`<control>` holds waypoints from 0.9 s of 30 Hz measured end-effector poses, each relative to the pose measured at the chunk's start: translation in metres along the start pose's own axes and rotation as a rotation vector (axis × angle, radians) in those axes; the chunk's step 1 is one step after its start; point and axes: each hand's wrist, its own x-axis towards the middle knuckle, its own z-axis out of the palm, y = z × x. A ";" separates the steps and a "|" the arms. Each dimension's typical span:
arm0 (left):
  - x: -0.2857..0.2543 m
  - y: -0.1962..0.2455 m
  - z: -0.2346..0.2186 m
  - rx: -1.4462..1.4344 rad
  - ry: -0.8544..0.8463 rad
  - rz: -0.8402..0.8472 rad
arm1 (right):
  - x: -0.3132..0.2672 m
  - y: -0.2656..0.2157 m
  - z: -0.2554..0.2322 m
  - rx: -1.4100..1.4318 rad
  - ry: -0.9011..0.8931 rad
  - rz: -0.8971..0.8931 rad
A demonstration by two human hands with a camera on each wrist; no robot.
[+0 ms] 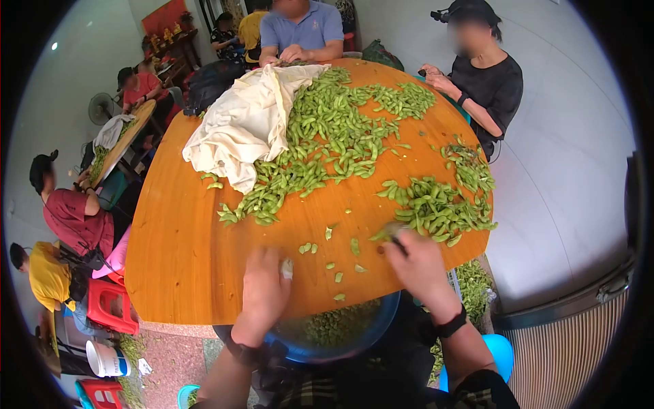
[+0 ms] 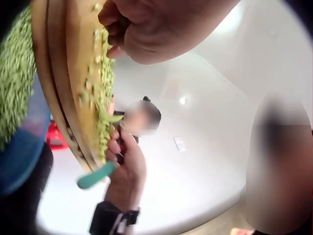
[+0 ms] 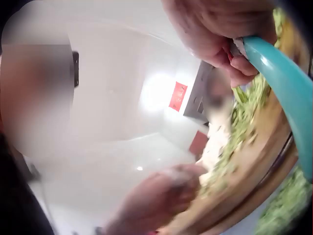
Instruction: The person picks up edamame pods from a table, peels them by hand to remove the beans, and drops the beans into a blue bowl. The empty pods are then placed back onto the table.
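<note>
My right hand [image 1: 419, 266] grips a tool with a curved teal handle [image 3: 281, 83]; its working end is mostly hidden by the fingers. A green soybean pod [image 2: 114, 118] shows at that hand's fingertips, beside the pile of pods [image 1: 436, 208] on the right of the table. My left hand [image 1: 264, 283] is near the table's front edge, blurred, its fingers loosely curled with nothing visible in them. A white wrap [image 1: 287, 268] covers one of its digits. Between the hands lie loose pod pieces [image 1: 338, 277].
A blue basin [image 1: 390, 320] with shelled beans stands below the wooden table's [image 1: 184, 273] front edge. Farther back, a larger heap of pods [image 1: 327, 129] lies beside a cream cloth [image 1: 238, 116]. People sit across and at the right; a red stool [image 1: 112, 307] is at left.
</note>
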 end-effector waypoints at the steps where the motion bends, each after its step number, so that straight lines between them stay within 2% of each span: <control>1: 0.004 -0.005 0.007 0.016 0.000 -0.013 | 0.004 -0.006 0.005 -0.208 -0.060 -0.217; 2: 0.009 -0.008 0.012 0.031 -0.001 -0.024 | 0.009 -0.014 0.011 -0.207 -0.150 -0.261; 3: 0.012 -0.007 0.017 0.030 -0.002 -0.018 | 0.012 -0.017 0.016 -0.209 -0.145 -0.258; 5: 0.021 0.002 0.028 -0.026 0.010 0.072 | 0.017 -0.017 0.026 -0.317 -0.323 -0.288; 6: 0.025 0.012 0.028 -0.043 -0.011 0.098 | 0.021 -0.014 0.028 -0.391 -0.403 -0.195; 9: 0.040 0.024 0.044 -0.132 -0.053 0.140 | 0.028 0.009 0.024 -0.389 -0.313 -0.227; 11: 0.046 0.029 0.047 -0.165 -0.052 0.144 | 0.030 0.012 0.019 -0.375 -0.319 -0.218; 13: 0.050 0.032 0.049 -0.217 -0.152 0.057 | 0.030 0.017 0.016 -0.280 -0.302 -0.240; 17: 0.028 0.028 0.037 -0.270 -0.200 0.065 | 0.027 0.016 0.014 -0.297 -0.286 -0.241; 19: 0.017 0.032 0.023 -0.299 -0.303 0.272 | 0.022 0.004 0.010 -0.324 -0.295 -0.165; 20: 0.019 0.033 0.021 -0.300 -0.265 0.316 | 0.020 -0.003 0.009 -0.321 -0.288 -0.167; 21: 0.026 0.028 0.022 -0.296 -0.265 0.319 | 0.015 -0.012 0.009 -0.296 -0.325 -0.287; 22: 0.038 0.021 0.022 -0.221 -0.178 0.316 | 0.011 -0.015 0.011 -0.270 -0.363 -0.405; 23: 0.051 0.018 0.022 -0.146 -0.090 0.314 | 0.008 -0.015 0.013 -0.267 -0.361 -0.405; 24: 0.067 0.024 0.017 -0.141 -0.102 0.183 | 0.004 -0.015 0.014 -0.294 -0.411 -0.399; 25: 0.081 0.023 0.019 -0.140 -0.102 0.187 | 0.004 -0.015 0.015 -0.322 -0.458 -0.393; 27: 0.108 0.011 0.035 0.048 -0.012 0.189 | 0.009 -0.012 0.009 -0.355 -0.453 -0.344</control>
